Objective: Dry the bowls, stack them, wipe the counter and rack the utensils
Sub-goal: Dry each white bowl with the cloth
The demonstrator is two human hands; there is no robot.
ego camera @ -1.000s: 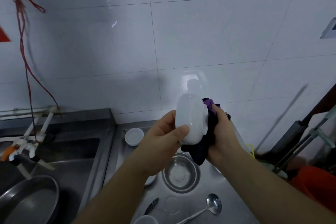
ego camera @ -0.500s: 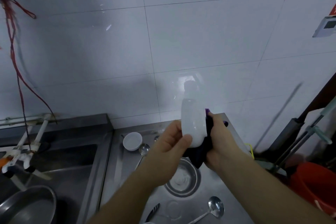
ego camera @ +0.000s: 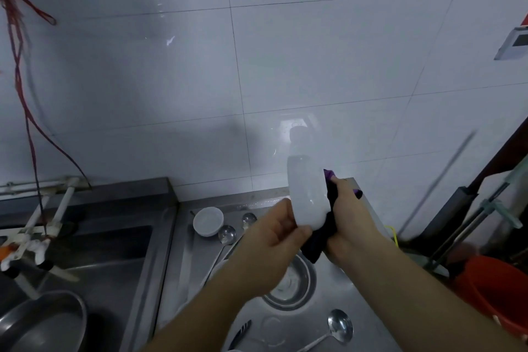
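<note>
Above the steel counter (ego camera: 340, 291) I hold a white bowl (ego camera: 307, 190) on edge, seen side-on. My left hand (ego camera: 275, 233) grips its lower rim from the left. My right hand (ego camera: 350, 218) presses a dark purple cloth (ego camera: 320, 240) against the bowl's right side, fingers curled round the cloth. Below them a steel bowl (ego camera: 291, 286) sits on the counter. A small white bowl (ego camera: 208, 220) stands at the counter's back left. Two ladles (ego camera: 227, 233) lie beside it, and a steel ladle (ego camera: 339, 326) lies near the front.
A sink (ego camera: 94, 260) lies left of the counter, with a steel basin (ego camera: 40, 323) in its front corner and white taps (ego camera: 31, 240) above it. A black utensil (ego camera: 241, 333) lies at the counter's front. An orange bucket (ego camera: 494, 294) and leaning poles (ego camera: 463, 203) crowd the right.
The white bowl has turned from showing its rounded underside to nearly edge-on, between both hands. The view has tilted slightly, showing more of the counter's back.
</note>
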